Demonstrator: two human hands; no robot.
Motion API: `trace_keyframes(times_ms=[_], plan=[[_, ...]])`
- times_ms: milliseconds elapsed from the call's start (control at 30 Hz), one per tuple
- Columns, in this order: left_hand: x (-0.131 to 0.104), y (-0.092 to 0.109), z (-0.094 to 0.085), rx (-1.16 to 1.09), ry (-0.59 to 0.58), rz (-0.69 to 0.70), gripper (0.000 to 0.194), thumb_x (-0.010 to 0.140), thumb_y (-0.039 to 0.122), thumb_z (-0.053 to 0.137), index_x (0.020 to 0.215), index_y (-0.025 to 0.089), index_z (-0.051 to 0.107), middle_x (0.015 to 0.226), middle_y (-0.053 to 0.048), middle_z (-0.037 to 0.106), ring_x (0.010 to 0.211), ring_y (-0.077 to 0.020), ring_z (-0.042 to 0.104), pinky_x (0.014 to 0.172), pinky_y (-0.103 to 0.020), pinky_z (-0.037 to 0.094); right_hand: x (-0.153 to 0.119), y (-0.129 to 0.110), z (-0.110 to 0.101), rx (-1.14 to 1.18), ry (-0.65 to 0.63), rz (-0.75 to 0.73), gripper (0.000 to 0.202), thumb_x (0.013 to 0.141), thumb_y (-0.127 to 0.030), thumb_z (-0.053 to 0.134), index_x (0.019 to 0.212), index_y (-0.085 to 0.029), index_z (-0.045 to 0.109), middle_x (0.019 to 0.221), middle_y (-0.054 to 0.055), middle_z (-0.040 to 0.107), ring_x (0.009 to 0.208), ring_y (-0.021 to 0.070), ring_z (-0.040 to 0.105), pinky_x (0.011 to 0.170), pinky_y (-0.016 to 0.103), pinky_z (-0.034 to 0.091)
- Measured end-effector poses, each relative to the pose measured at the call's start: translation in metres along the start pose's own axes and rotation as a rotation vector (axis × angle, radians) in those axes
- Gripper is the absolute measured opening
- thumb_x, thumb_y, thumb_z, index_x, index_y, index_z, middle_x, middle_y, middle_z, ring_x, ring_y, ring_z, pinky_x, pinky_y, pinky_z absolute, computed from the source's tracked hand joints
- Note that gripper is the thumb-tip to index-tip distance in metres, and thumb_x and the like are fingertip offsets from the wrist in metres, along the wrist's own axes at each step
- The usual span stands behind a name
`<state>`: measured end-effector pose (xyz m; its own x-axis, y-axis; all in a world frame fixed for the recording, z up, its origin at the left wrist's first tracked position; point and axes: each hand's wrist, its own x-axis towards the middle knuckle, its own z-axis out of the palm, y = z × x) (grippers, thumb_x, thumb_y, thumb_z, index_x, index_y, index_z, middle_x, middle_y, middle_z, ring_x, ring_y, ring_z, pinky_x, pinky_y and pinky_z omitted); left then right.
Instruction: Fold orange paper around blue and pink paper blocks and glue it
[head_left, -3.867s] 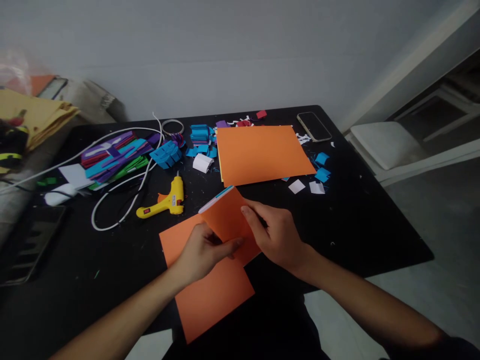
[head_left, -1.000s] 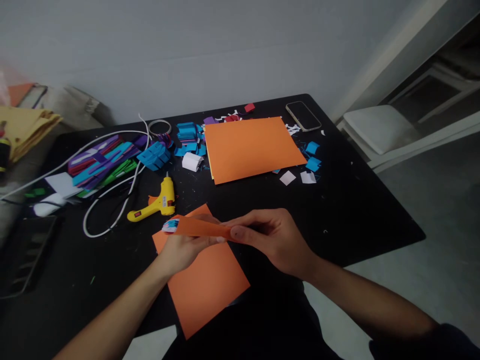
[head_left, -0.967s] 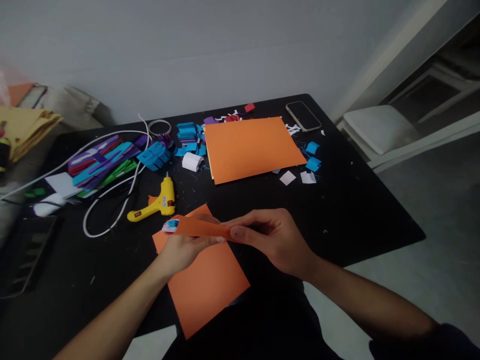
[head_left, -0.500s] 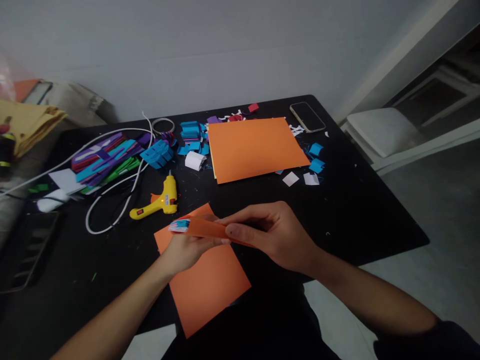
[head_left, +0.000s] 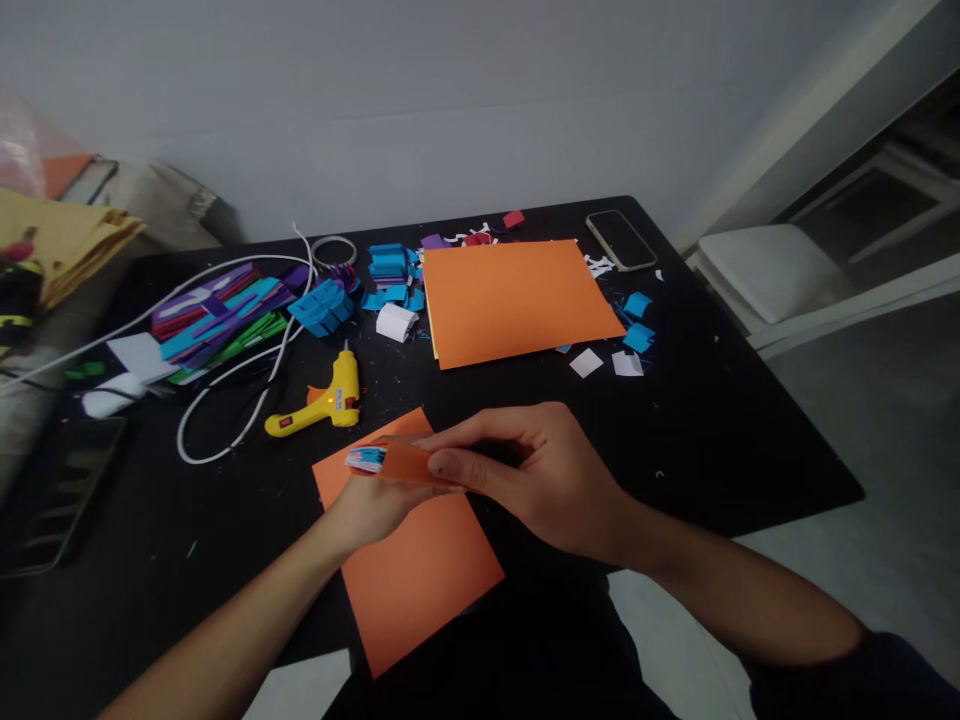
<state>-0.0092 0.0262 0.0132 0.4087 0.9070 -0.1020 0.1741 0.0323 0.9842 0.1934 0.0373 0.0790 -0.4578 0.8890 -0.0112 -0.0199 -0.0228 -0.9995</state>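
An orange paper strip (head_left: 405, 464) is held above the near orange sheet (head_left: 424, 580), wrapped around a bundle of blue and white paper fringe (head_left: 367, 458) at its left end. My left hand (head_left: 375, 512) is closed beneath and around that end, its fingers partly hidden by the strip. Thumb and forefinger of my right hand (head_left: 544, 475) pinch the strip farther along. To the left of the near sheet lies a yellow glue gun (head_left: 322, 402) with its small light lit.
A stack of orange paper (head_left: 521, 300) lies at the table's back. Around it are blue cut pieces (head_left: 639, 322), white scraps (head_left: 586, 362) and a phone (head_left: 621, 240). Bundled coloured strips (head_left: 225, 315) and a looping white cable (head_left: 180, 440) occupy the left side.
My right hand has slid slightly left along the orange strip, its thumb now closer to the fringe bundle. The whole view has shifted a little; both hands still hold the strip.
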Motion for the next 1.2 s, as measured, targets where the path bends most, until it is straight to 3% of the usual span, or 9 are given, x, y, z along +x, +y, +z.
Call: trace_keyframes(times_ms=[133,233,333,500,767,900,1033,1200], plan=[[-0.001,-0.002,-0.001,0.01,0.019,0.021,0.019,0.088,0.038,0.079,0.087,0.019,0.082,0.091,-0.008,0.081,0.08,-0.0212,0.076,0.074,-0.032,0.064,0.0,-0.002,0.002,-0.061,0.037,-0.033,0.011,0.091,-0.03,0.078,0.099,-0.027,0.086,0.089,0.0,0.084,0.086,0.0192,0.079,0.072,0.028,0.062],[-0.003,-0.006,0.0,0.034,0.063,0.022,0.018,0.084,0.037,0.082,0.086,0.019,0.081,0.087,-0.007,0.08,0.078,-0.0213,0.075,0.074,-0.033,0.065,0.0,-0.005,0.004,-0.047,0.023,-0.045,0.013,0.092,-0.029,0.077,0.102,-0.028,0.085,0.096,-0.001,0.085,0.092,0.0193,0.08,0.078,0.028,0.063],[-0.003,-0.006,0.002,0.035,0.031,0.022,0.016,0.087,0.034,0.08,0.083,0.019,0.079,0.081,-0.005,0.079,0.075,-0.0202,0.074,0.07,-0.032,0.064,0.004,-0.008,0.006,0.017,-0.016,-0.026,0.013,0.092,-0.028,0.078,0.102,-0.03,0.085,0.101,-0.001,0.085,0.097,0.0188,0.08,0.086,0.028,0.064],[-0.002,-0.001,0.004,-0.008,0.012,0.048,0.016,0.089,0.034,0.078,0.089,0.019,0.081,0.085,-0.006,0.08,0.077,-0.02,0.074,0.07,-0.03,0.064,0.007,-0.01,0.007,0.061,0.003,-0.012,0.009,0.09,-0.027,0.08,0.097,-0.028,0.086,0.094,0.0,0.085,0.09,0.0178,0.08,0.08,0.027,0.065],[-0.003,-0.006,0.006,-0.037,0.062,0.025,0.019,0.082,0.036,0.084,0.086,0.018,0.08,0.087,-0.006,0.081,0.079,-0.0221,0.077,0.071,-0.032,0.066,0.013,-0.008,0.006,0.061,0.002,-0.039,0.008,0.09,-0.029,0.08,0.095,-0.027,0.085,0.091,0.0,0.084,0.086,0.018,0.08,0.076,0.028,0.065],[-0.004,-0.01,0.006,-0.122,0.065,-0.051,0.018,0.081,0.033,0.085,0.084,0.017,0.079,0.081,-0.007,0.081,0.076,-0.0223,0.078,0.071,-0.031,0.067,0.012,-0.005,0.002,0.015,0.069,-0.077,0.012,0.096,-0.031,0.074,0.101,-0.027,0.084,0.099,0.0,0.084,0.094,0.0187,0.08,0.083,0.029,0.066],[-0.003,-0.004,0.007,-0.198,0.131,-0.064,0.02,0.083,0.035,0.084,0.084,0.016,0.076,0.084,-0.009,0.082,0.075,-0.0227,0.079,0.07,-0.032,0.068,-0.001,0.004,-0.001,-0.199,0.245,-0.277,0.019,0.097,-0.024,0.072,0.114,-0.027,0.081,0.114,0.003,0.082,0.107,0.0215,0.078,0.096,0.035,0.065],[-0.002,-0.003,0.011,-0.212,0.151,-0.03,0.02,0.086,0.036,0.081,0.084,0.017,0.075,0.081,-0.008,0.08,0.074,-0.0217,0.078,0.069,-0.032,0.068,-0.01,0.021,0.001,-0.45,0.272,-0.526,0.025,0.097,-0.016,0.071,0.118,-0.027,0.079,0.124,0.007,0.08,0.114,0.0237,0.077,0.097,0.041,0.066]])
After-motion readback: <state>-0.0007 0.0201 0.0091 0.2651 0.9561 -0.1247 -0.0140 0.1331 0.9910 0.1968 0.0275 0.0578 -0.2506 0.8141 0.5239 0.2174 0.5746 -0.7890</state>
